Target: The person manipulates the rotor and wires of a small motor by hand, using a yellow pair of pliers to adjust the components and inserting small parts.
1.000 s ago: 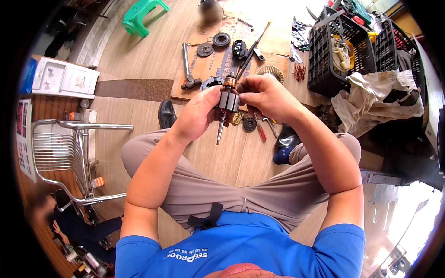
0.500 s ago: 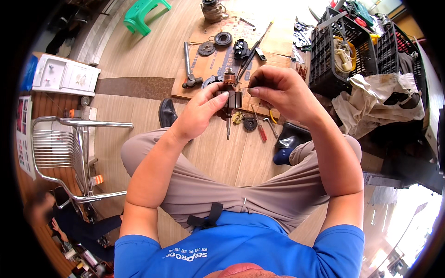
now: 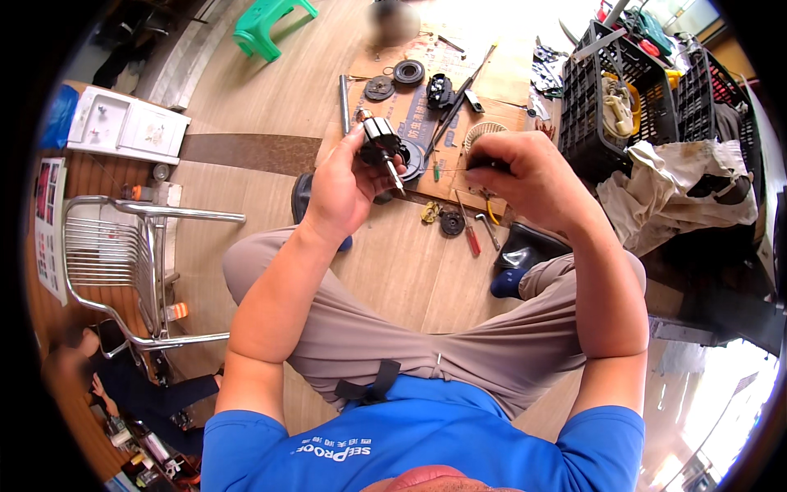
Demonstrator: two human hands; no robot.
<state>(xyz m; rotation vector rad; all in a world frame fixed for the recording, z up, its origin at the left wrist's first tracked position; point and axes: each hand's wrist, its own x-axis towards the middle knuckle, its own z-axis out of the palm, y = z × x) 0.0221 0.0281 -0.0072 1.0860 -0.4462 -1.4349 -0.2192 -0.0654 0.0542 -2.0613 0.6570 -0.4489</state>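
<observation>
My left hand (image 3: pixel 345 185) grips a motor rotor (image 3: pixel 380 133) with a dark, banded core, its silver shaft tilted down toward the right. To its right, my right hand (image 3: pixel 525 172) has curled, pinched fingers; whether they hold something thin is unclear. Beneath lies cardboard (image 3: pixel 500 74) bearing a black ring part (image 3: pixel 408 72), a grey disc (image 3: pixel 379 88), a black housing (image 3: pixel 439 92), a steel tool (image 3: pixel 343 98) and a pale finned wheel (image 3: pixel 484 130). Near my feet are a red-handled screwdriver (image 3: pixel 473 240) and a small dark disc (image 3: pixel 452 223).
Black plastic crates (image 3: pixel 590 123) with rags (image 3: pixel 697 189) stand at right. A green stool (image 3: pixel 262 25) is upper left; a metal chair (image 3: pixel 106 254) and white cabinet (image 3: pixel 123 123) are left. Another person (image 3: pixel 143 394) sits at lower left.
My left hand has raised the rotor up and leftward, tilting its shaft. My right hand has moved away from the rotor, to the right.
</observation>
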